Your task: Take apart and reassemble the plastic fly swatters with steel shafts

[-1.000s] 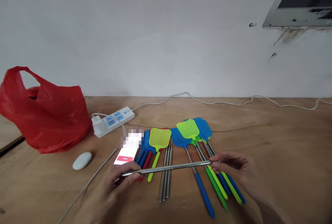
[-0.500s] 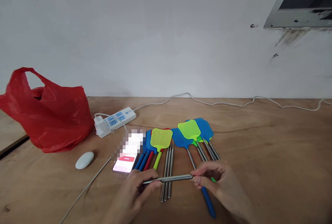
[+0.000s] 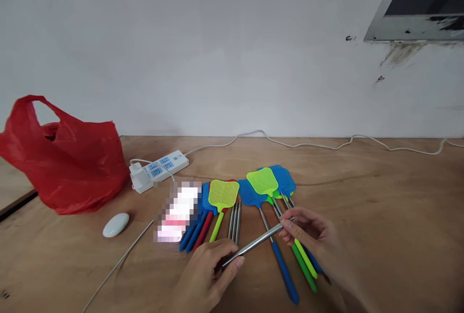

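A short telescopic steel rod is held between both hands above the wooden table. My left hand pinches its near end. My right hand pinches its far end with the fingertips. Under the hands lie several fly swatters with blue and yellow-green heads and coloured handles. A small bundle of bare steel rods lies beside them, partly hidden by my left hand.
A phone with a lit screen lies left of the swatters. A long thin rod, a white oval mouse, a white power strip with its cable, and a red plastic bag sit further left.
The steel rod has become much shorter, pushed together between my hands. My hands have moved closer to each other, and the rod now tilts up to the right.
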Demonstrator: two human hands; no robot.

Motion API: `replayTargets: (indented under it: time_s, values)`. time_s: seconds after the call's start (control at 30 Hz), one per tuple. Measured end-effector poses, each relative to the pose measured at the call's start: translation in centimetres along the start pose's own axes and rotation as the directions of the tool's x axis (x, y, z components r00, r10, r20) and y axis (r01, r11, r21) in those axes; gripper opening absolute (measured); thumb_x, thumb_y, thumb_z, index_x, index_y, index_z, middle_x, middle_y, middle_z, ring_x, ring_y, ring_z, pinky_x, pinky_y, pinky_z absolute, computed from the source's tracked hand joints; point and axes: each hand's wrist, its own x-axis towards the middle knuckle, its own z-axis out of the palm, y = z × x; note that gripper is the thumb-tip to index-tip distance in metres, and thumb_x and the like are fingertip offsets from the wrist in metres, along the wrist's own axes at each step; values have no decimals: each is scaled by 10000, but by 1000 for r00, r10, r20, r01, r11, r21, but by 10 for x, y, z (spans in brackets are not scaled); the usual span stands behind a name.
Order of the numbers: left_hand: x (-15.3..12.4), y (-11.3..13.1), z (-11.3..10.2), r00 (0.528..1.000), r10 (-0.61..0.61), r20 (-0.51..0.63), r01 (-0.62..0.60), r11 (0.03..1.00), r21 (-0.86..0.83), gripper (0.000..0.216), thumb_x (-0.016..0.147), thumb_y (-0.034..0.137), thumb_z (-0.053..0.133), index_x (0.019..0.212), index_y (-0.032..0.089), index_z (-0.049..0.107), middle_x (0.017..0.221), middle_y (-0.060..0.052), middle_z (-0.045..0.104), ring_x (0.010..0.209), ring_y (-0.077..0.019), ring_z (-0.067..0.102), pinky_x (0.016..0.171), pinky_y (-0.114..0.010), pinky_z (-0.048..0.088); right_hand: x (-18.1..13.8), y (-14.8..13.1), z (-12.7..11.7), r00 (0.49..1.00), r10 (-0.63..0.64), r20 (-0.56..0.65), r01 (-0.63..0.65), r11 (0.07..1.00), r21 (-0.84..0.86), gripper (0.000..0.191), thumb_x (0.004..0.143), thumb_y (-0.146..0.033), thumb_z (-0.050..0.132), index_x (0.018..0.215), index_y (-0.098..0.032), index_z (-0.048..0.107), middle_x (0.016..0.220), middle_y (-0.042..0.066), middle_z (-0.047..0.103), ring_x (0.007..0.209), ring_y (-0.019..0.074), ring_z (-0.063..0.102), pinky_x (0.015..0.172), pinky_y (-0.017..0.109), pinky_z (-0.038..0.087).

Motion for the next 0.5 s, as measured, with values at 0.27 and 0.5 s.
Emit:
replayTargets:
  time_s: [0.27, 0.5]
  values:
    - [5, -4, 12, 999, 7, -48, 3, 980, 199, 368, 1003, 331, 402, 663, 209, 474, 646, -3, 594, 584, -162, 570, 538, -263, 292, 9, 18, -1, 997, -58, -48, 49, 984, -170, 466, 795, -564, 701, 1096, -212, 648, 833, 56, 754, 740, 213, 706, 673, 320, 570]
    - [5, -10, 23, 945, -143, -294, 237, 920, 313, 425, 1009, 362, 343, 640, 212, 492, 579, -21, 613, 518, -173, 586, 510, -269, 253, 11, 22, -7, 989, -129, -70, 100, 943, -317, 382, 850, -538, 620, 1035, -211, 686, 869, 69, 751, 825, 239, 696, 689, 333, 536]
